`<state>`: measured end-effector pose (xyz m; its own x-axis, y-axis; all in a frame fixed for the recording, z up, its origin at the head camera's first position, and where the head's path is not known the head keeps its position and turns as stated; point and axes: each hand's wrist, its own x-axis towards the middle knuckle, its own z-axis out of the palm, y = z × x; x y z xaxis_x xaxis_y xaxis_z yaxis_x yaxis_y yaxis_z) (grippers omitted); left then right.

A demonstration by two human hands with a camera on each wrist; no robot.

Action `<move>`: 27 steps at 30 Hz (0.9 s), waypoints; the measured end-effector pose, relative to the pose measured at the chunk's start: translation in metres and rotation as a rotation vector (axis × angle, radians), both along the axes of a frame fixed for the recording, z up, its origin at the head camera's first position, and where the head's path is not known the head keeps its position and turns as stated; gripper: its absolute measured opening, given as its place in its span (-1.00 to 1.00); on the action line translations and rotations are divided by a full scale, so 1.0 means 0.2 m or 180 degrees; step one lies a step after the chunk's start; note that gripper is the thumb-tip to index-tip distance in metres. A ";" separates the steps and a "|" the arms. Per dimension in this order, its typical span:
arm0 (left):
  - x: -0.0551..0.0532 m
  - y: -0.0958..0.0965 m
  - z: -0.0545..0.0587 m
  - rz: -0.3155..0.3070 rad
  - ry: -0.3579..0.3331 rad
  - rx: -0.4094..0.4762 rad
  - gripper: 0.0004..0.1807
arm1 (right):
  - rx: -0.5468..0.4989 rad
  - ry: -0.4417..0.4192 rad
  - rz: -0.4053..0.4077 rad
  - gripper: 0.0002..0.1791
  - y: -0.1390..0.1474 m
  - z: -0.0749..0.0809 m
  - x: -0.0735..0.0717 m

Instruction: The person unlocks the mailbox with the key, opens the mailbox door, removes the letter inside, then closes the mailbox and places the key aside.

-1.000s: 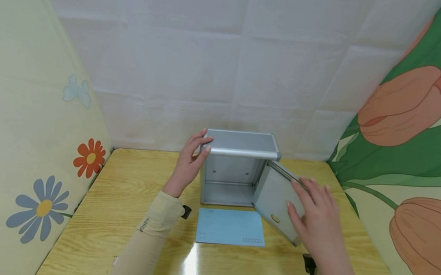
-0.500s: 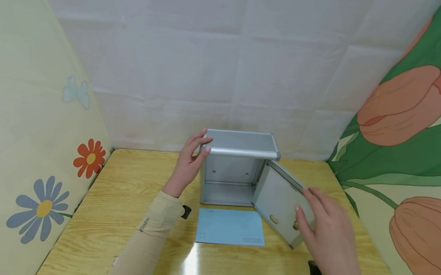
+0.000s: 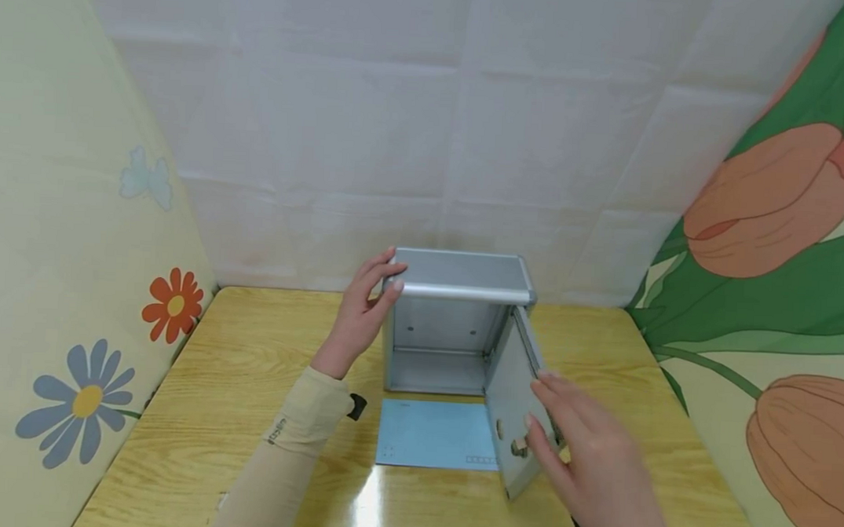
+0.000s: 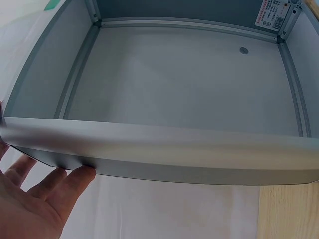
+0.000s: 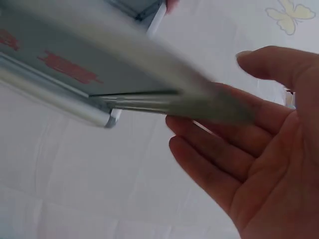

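Note:
A silver metal mailbox (image 3: 464, 273) stands on the table, its inside bare. On its upper left corner rests my left hand (image 3: 359, 312), fingertips against the top panel in the left wrist view. The hinged door (image 3: 516, 385) swings out at the right side, with a small lock (image 3: 519, 447) on its inner face. My right hand (image 3: 590, 452) is at the door's free edge, straight fingers (image 5: 214, 149) behind it and thumb apart from it. Red markings (image 5: 67, 64) show on the door's outer face. A blue envelope (image 3: 436, 435) lies flat before the box, its right end partly behind the door.
The wooden table (image 3: 285, 328) ends at a white cloth (image 3: 343, 118) just behind the mailbox. Flower-printed panels (image 3: 780, 334) stand along both sides. Inside the box, a white label (image 4: 272, 13) is stuck in a corner.
The door has swung inward to the left, moved by my right hand, and now overlaps the envelope's right end in the head view. My left hand stays on the corner.

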<state>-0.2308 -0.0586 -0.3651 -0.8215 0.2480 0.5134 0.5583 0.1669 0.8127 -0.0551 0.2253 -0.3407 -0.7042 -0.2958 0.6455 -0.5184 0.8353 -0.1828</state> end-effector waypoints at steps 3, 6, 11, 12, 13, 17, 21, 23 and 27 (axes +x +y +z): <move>-0.04 -0.01 -0.06 0.0036 0.0012 0.0001 -0.64 | 0.0024 -0.0079 0.0210 -0.45 -0.04 -0.01 0.00; -0.07 -0.01 -0.08 0.0044 0.0030 0.0011 -0.64 | -0.0019 0.0030 0.0486 -0.44 -0.08 -0.02 -0.03; -0.06 -0.01 -0.08 0.0053 0.0033 0.0004 -0.64 | -0.0094 0.0322 0.0798 -0.43 -0.16 -0.07 -0.09; -0.06 -0.01 -0.07 0.0051 0.0030 0.0003 -0.64 | -0.0113 0.0363 0.0837 -0.44 -0.18 -0.08 -0.10; -0.04 0.00 -0.05 0.0039 0.0022 0.0006 -0.63 | -0.0110 0.0383 0.0852 -0.43 -0.20 -0.09 -0.12; 0.01 0.00 0.02 -0.0007 0.0013 0.0046 -0.64 | -0.0143 0.0478 0.0908 -0.45 -0.26 -0.11 -0.17; 0.04 0.01 0.06 0.0012 0.0033 0.0040 -0.65 | -0.0106 0.0458 0.0918 -0.46 -0.32 -0.13 -0.23; 0.05 0.01 0.07 0.0035 0.0048 0.0013 -0.66 | -0.0029 0.0400 0.0902 -0.47 -0.33 -0.14 -0.25; 0.05 0.01 0.07 0.0049 0.0079 -0.0004 -0.66 | 0.0154 0.0417 0.0825 -0.51 -0.37 -0.15 -0.32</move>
